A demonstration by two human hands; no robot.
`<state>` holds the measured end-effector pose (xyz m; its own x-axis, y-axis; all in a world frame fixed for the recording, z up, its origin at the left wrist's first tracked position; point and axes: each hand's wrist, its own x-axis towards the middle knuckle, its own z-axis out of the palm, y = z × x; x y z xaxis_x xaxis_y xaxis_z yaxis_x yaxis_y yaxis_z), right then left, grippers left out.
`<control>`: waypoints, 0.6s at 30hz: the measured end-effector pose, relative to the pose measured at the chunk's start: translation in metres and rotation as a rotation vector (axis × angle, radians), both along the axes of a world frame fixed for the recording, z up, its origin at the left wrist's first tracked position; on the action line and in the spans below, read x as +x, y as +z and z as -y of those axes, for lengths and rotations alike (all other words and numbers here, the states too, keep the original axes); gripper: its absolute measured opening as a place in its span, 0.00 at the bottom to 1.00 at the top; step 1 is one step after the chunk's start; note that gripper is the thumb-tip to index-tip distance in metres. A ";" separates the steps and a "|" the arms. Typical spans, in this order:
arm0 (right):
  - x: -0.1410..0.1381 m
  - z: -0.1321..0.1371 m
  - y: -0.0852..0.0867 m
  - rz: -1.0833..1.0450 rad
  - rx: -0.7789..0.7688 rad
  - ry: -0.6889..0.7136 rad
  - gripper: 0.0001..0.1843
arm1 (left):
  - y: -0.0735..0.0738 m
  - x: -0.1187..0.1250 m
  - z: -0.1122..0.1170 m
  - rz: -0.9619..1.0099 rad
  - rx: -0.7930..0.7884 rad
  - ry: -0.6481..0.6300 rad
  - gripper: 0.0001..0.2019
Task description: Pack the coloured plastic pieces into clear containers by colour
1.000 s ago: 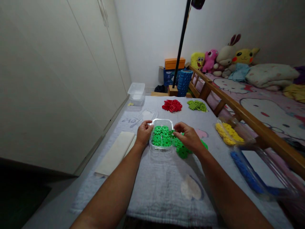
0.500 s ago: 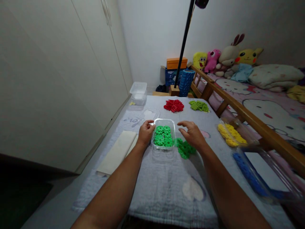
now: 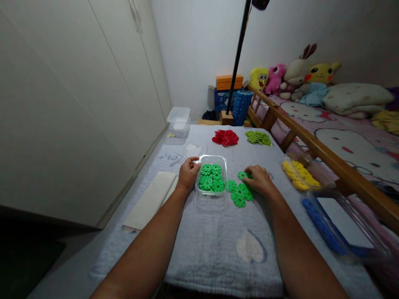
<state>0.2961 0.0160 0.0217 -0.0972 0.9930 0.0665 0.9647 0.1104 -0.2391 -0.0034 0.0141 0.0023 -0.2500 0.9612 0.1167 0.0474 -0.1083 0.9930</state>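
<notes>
A clear plastic box (image 3: 213,160) filled with green flower-shaped pieces sits on the grey cloth. My left hand (image 3: 188,173) grips the box's left edge, fingers curled over the rim. To the right of the box lies a loose pile of green pieces (image 3: 239,193). My right hand (image 3: 259,180) rests on the right side of that pile, fingers bent down and closing on pieces at its far edge.
Red pieces (image 3: 225,137) and light-green pieces (image 3: 258,138) lie in heaps farther back. Clear trays of yellow pieces (image 3: 298,175) and blue pieces (image 3: 324,226) stand at the right by a wooden bed rail (image 3: 324,155). An empty clear box (image 3: 178,121) and a white board (image 3: 151,200) are at the left.
My right hand left the box's right rim, opened above the loose pile, then came down onto the pile's right side. My left hand has kept its hold on the box.
</notes>
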 end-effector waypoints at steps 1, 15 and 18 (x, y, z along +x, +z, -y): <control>-0.001 0.000 0.000 -0.026 0.017 -0.007 0.13 | 0.000 0.000 0.000 -0.003 0.001 0.000 0.19; -0.046 0.016 0.025 -0.782 0.335 0.196 0.08 | 0.001 -0.001 0.001 -0.006 -0.001 -0.004 0.19; -0.065 0.022 0.028 -0.708 0.392 0.307 0.07 | 0.000 -0.001 0.000 0.002 -0.002 -0.002 0.19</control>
<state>0.2315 -0.0059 0.0494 -0.1637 0.8222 0.5451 0.5174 0.5420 -0.6622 -0.0040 0.0140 0.0028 -0.2483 0.9619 0.1145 0.0451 -0.1067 0.9933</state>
